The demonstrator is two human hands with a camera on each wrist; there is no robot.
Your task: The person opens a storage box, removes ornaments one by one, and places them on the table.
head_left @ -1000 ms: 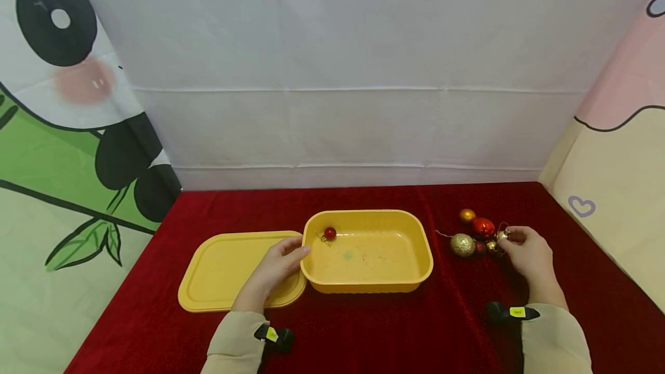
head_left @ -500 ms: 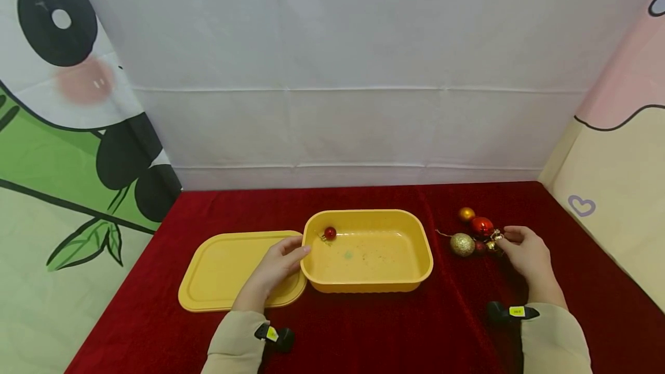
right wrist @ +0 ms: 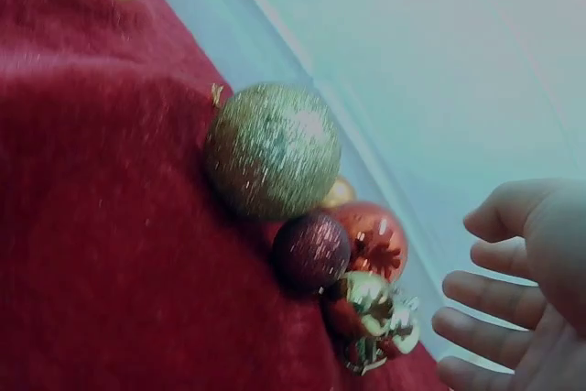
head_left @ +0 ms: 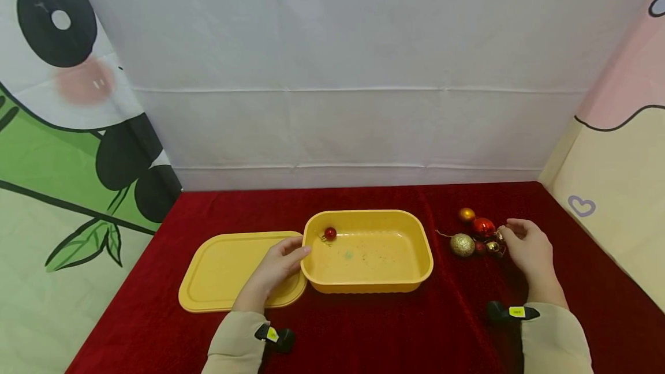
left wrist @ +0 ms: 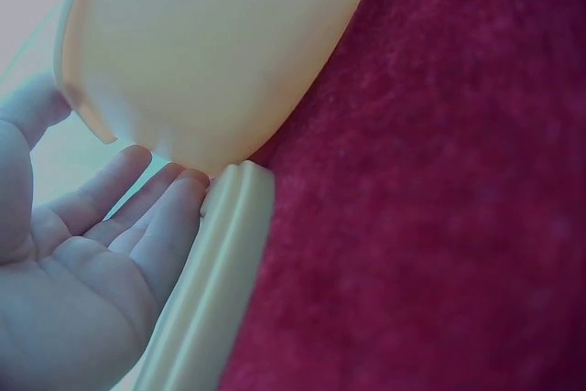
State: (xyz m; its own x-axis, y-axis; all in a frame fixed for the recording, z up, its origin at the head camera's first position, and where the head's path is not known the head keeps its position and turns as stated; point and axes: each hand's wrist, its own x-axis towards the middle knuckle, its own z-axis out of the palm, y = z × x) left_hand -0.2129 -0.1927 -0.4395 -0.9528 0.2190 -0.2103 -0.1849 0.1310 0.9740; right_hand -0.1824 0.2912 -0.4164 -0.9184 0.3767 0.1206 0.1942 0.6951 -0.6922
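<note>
Right hand (head_left: 530,250): lay on the red cloth (head_left: 363,328) at the right edge of the bauble cluster; fingers (right wrist: 485,295) loosely spread and part-curled in the right wrist view, nothing gripped; fingertips just beside the small shiny baubles, contact not resolvable.
Bauble cluster: small gold-and-red shiny baubles (right wrist: 371,322) nearest the fingers; dark red bauble (right wrist: 311,252) touching them; glitter gold bauble (head_left: 462,245) at the cluster's left, touching the dark red one; shiny red bauble (head_left: 482,227) behind; orange-gold bauble (head_left: 466,214) farthest back; all resting on the cloth, well apart from the tub.
Left hand (head_left: 275,267): rested flat over the right end of the yellow lid (head_left: 218,273); fingers (left wrist: 137,217) straight and relaxed, tips against the outer left wall of the yellow tub (head_left: 415,273); thumb near the rim; nothing gripped.
Yellow tub: stood upright and uncovered at the cloth's centre, its left end just overlapping the lid's edge in the left wrist view.
Tub contents: one small red bauble (head_left: 329,233) in the far-left corner; glitter specks on the floor.
Lid: lay flat on the cloth left of the tub.
Surround: white sheet (head_left: 332,74) behind; panda-print cloth (head_left: 62,131) at left; pink-and-cream panel (head_left: 623,149) at right.
</note>
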